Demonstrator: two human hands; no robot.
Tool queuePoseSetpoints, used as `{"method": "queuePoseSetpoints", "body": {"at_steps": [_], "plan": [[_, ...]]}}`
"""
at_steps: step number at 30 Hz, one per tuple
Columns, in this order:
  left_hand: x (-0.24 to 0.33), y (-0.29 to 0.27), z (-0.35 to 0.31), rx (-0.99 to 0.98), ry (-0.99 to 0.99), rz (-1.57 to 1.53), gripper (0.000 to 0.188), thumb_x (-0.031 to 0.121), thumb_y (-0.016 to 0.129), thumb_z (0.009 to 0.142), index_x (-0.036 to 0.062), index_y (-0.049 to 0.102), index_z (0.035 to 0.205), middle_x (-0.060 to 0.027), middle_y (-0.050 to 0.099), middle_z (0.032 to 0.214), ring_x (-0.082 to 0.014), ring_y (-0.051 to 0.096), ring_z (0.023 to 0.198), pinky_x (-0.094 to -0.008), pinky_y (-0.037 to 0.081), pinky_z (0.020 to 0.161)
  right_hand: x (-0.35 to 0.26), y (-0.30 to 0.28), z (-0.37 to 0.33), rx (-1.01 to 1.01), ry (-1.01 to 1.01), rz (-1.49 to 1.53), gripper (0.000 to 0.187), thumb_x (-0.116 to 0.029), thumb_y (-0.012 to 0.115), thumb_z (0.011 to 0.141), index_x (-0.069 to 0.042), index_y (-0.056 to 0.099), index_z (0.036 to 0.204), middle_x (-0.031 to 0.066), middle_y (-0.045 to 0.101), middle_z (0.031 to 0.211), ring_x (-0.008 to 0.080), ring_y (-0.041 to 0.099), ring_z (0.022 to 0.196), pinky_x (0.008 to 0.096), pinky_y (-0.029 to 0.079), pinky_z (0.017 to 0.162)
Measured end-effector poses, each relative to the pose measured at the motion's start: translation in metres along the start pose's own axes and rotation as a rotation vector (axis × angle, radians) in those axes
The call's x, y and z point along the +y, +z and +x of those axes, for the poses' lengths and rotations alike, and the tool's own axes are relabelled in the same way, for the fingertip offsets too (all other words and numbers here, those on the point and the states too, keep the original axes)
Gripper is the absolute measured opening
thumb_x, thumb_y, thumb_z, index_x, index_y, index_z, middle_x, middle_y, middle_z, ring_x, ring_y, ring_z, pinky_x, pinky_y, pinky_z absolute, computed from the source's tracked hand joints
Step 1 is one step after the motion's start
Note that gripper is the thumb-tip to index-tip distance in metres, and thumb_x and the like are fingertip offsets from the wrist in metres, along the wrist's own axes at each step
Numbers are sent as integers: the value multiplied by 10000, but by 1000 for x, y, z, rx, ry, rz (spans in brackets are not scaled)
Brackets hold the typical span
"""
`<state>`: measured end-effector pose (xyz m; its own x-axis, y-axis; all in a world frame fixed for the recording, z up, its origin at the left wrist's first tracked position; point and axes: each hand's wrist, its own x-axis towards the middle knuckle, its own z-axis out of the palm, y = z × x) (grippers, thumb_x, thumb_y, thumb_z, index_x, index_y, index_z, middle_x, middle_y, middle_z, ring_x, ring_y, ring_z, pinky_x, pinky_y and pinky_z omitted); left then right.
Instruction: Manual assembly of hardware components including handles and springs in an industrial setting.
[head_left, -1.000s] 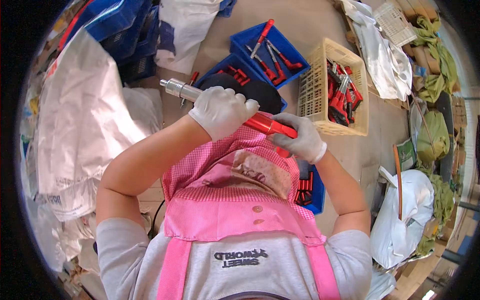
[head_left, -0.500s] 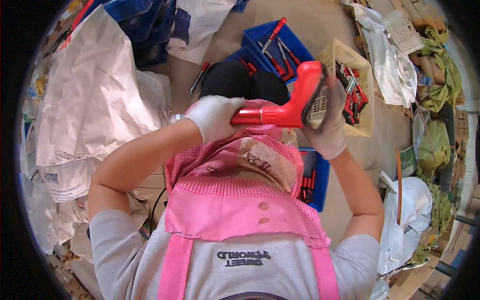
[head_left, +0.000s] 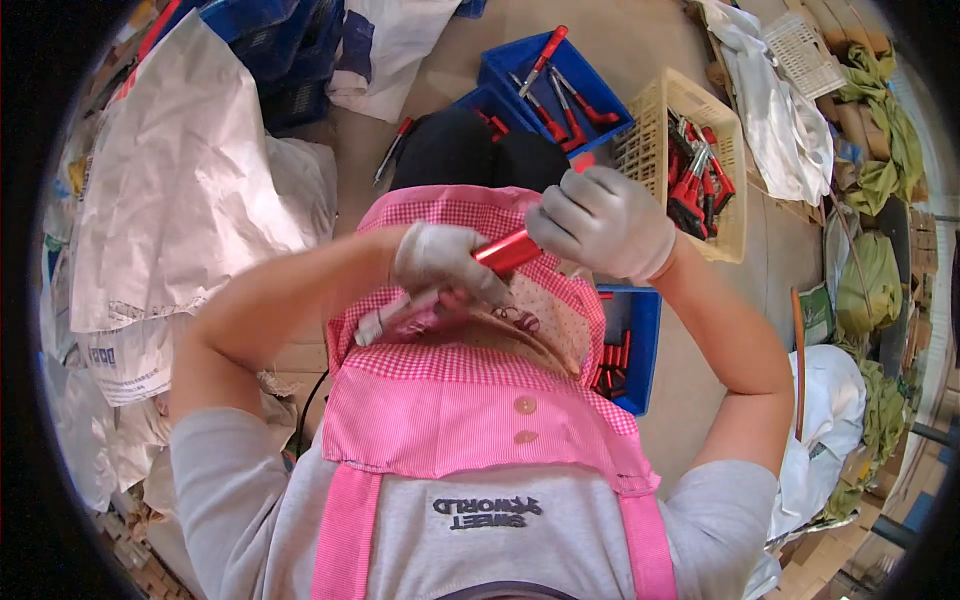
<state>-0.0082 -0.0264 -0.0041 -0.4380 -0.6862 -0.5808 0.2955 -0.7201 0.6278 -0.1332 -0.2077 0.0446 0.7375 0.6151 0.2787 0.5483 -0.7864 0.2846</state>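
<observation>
Both my hands wear pale work gloves and hold one red-handled tool (head_left: 508, 252) above my lap. My right hand (head_left: 605, 222) is closed round its upper part, hiding most of the curved red head. Only a bit of red shows above the knuckles. My left hand (head_left: 450, 262) is wrapped round the lower end of the shiny red tube and is slightly blurred. Below it a smeared, pale metal-looking shaft slants down over the pink checked apron (head_left: 430, 430).
Ahead stands a blue crate (head_left: 500, 62) with several red-handled tools. A cream basket (head_left: 735, 215) holds more at the right. Red tubes lie in another blue bin (head_left: 640, 390) beside my lap. White sacks (head_left: 170, 180) crowd the left; a loose tool (head_left: 392, 152) lies near my knees.
The tool has tilted, its tube end swinging down toward my lap. My right hand went from an open palm against the head to a closed grip round it. My left hand moved slightly lower.
</observation>
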Motion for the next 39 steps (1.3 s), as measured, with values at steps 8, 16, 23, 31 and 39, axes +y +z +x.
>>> {"method": "queuePoseSetpoints", "body": {"at_steps": [8, 16, 23, 31, 39], "plan": [[5, 4, -11, 1041, 683, 1492, 228, 185, 662, 700, 83, 585, 888, -82, 621, 745, -291, 617, 698, -358, 489, 598, -7, 32, -35, 261, 1066, 2023, 349, -168, 574, 858, -8, 493, 1157, 156, 591, 1048, 221, 580, 878, 333, 477, 782], [9, -10, -6, 825, 257, 1358, 181, 193, 622, 772, 120, 630, 937, -121, 645, 766, -274, 649, 722, -366, 495, 576, -22, 9, 12, -407, 463, 286, 251, -218, 612, 738, -70, 575, 937, 87, 604, 792, 229, 605, 729, 293, 490, 603], [-47, -3, 8, -430, 206, -406, 284, 141, 699, 769, 35, 500, 940, -17, 496, 617, -92, 471, 475, -216, 345, 398, -4, 2, 13, 224, -186, -103, 246, -169, 637, 633, -148, 575, 870, 8, 491, 819, 156, 499, 720, 253, 444, 578], [-56, 19, -7, 899, 456, 872, 602, 273, 674, 771, 19, 408, 1247, -214, 563, 1120, -359, 570, 990, -386, 468, 835, -12, 20, 4, -154, 206, 190, 239, -173, 616, 649, -138, 578, 882, 7, 535, 756, 172, 549, 696, 306, 464, 586], [-63, 0, -21, -76, 426, -282, 614, 355, 717, 761, 27, 421, 1188, -45, 501, 747, -122, 483, 561, -227, 386, 461, 14, -13, -2, 110, 159, 49, 336, -198, 640, 607, -125, 604, 934, 21, 525, 766, 187, 528, 687, 303, 459, 589]]}}
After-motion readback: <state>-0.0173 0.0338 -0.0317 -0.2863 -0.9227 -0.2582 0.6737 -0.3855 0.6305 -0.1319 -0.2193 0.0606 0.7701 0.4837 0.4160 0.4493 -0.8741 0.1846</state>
